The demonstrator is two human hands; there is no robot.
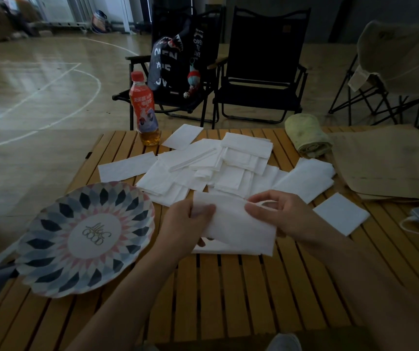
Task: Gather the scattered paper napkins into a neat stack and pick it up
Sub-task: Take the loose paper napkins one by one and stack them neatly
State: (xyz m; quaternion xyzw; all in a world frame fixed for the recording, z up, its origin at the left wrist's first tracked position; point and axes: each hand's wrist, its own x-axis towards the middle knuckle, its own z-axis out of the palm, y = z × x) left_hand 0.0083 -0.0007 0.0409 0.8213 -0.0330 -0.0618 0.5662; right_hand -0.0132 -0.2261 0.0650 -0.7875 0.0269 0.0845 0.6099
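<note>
Both hands, left hand (185, 221) and right hand (281, 216), pinch one napkin (238, 229); best square its edges before adding the loose napkins (211, 165) behind.

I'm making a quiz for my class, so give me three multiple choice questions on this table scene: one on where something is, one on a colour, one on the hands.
1. Where does the bottle stand? A. on the table, beyond the plate. B. on the plate. C. on the floor.
2. What colour is the bottle's cap? A. blue. B. red. C. white.
3. What are the left hand and right hand doing? A. resting flat on the table. B. lifting the plate. C. holding a napkin between them.
Answers: 1 A, it stands on the table behind the plate; 2 B, the cap is red; 3 C, both grip the napkin's edges.
</note>
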